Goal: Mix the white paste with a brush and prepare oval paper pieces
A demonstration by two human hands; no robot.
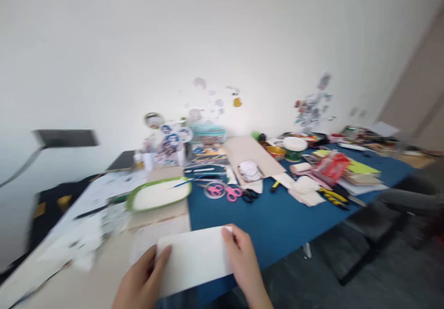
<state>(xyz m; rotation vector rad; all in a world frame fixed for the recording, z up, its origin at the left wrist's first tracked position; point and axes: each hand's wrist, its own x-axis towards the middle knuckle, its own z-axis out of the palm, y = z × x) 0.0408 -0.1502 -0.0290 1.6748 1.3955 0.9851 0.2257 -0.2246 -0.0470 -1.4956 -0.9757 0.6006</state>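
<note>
A blank white rectangular sheet, paper or thin card (196,258), is held up above the near edge of the table. My left hand (144,276) pinches its left end, thumb on top and fingers underneath. At the other end, my right hand (243,258) grips the sheet's upper right corner, thumb on its face. Beyond the sheet lie pink-handled scissors (233,193) and black-handled scissors (249,195). A green-rimmed oval tray (159,195) with a white inside stands behind my left hand, a blue thin brush or stick (185,182) resting across its edge.
The blue-covered table (222,214) runs off to the right. On it are yellow-handled pliers (333,198), a red packet (331,166), a white-lidded tub (294,145) and a crumpled cloth or tissue (305,191). A dark chair (409,202) stands at the right. Motion blurs the view.
</note>
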